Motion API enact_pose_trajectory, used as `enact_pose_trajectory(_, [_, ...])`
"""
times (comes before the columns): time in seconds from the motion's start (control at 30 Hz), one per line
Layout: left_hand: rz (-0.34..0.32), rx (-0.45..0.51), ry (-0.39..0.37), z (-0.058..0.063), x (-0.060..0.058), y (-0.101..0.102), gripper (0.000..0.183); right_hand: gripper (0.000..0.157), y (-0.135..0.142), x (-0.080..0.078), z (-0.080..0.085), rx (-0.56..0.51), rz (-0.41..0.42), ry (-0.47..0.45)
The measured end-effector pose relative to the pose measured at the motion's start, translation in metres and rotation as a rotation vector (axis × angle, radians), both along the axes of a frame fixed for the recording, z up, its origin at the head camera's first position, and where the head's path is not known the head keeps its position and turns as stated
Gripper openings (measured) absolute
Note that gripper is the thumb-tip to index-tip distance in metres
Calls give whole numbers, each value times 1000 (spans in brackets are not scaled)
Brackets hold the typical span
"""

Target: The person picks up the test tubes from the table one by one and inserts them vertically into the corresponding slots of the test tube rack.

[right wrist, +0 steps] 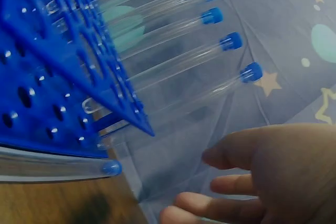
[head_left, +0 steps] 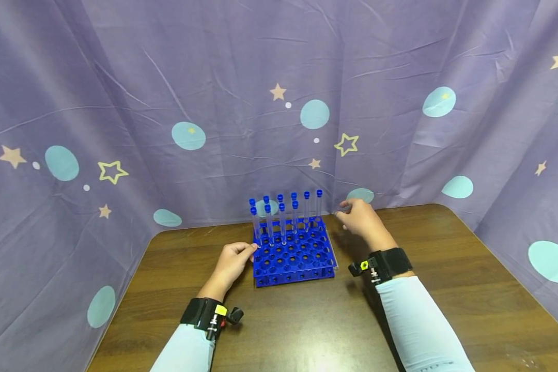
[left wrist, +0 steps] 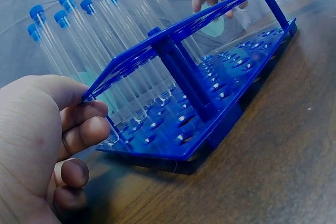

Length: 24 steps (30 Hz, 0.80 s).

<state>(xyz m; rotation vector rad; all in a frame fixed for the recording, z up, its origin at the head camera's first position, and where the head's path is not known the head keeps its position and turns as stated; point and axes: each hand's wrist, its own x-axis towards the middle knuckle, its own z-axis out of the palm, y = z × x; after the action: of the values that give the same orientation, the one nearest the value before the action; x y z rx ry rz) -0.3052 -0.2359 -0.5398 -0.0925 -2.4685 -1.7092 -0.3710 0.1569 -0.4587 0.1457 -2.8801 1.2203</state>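
A blue test tube rack [head_left: 293, 261] stands on the table, its back rows holding several clear test tubes [head_left: 282, 227] with blue caps, all upright. At the rack's left side, my left hand [head_left: 234, 263] pinches the edge of the top plate between thumb and index finger; the other fingers curl loosely below, as the left wrist view shows. My right hand [head_left: 360, 222] hovers off the rack's back right corner, fingers loosely bent and apart, with nothing between them. Another capped test tube [right wrist: 52, 169] lies along the rack's right side in the right wrist view.
The brown wooden table [head_left: 297, 325] reaches back to a purple curtain [head_left: 242, 103] printed with stars and ovals. The curtain hangs close behind the rack and along both sides. Each wrist wears a black strap with a small camera.
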Motion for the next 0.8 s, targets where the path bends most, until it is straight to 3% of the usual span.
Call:
enact_pose_trajectory(0.27, [1,15,-1,-2,0,0,36,59,-10,-3,-17,81,77,-88])
enact_pose_trajectory(0.57, [4,0,-8,-2,-1,0,37,57,-20,-4,-34,238,98,14])
enact_pose_trajectory(0.8, [1,-1,-8,-1,-1,-1,36,56,-25,-5,-39,274,109,24])
